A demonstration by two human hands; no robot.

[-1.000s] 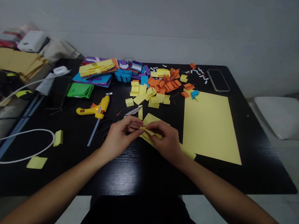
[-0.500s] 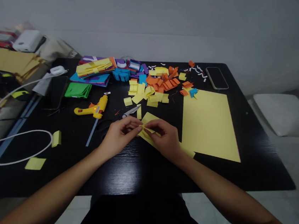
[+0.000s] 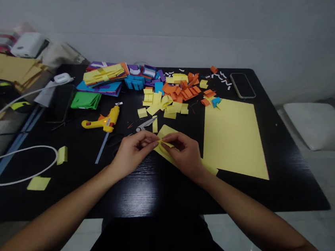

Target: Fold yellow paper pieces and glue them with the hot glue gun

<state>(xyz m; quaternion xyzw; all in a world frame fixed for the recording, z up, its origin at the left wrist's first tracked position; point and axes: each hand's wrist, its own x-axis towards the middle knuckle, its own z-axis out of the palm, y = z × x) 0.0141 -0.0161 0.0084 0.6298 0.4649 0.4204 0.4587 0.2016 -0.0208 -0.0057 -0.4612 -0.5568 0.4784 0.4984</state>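
My left hand (image 3: 135,150) and my right hand (image 3: 184,153) meet near the middle of the table, each pinching a small piece of yellow paper (image 3: 160,140) between thumb and fingers. Much of that piece is hidden by the fingertips. Under and behind my right hand lies a longer yellow paper strip (image 3: 167,131), its far end showing past the wrist. Just beyond my left hand rest scissors (image 3: 145,125), with their dark handles partly covered by it. Folded yellow paper pieces (image 3: 170,110) are heaped past the scissors, beside a pile of folded orange pieces (image 3: 183,90).
A yellow glue gun (image 3: 108,121) with a lit light stands left of my hands. A large yellow sheet (image 3: 233,138) lies to the right, below a phone (image 3: 242,85). Stacked coloured paper (image 3: 105,77) sits at the back left; a white cable (image 3: 56,157) loops at the left.
The view has shifted very slightly. Both hands keep their pinch on the small yellow paper, with barely any finger movement.
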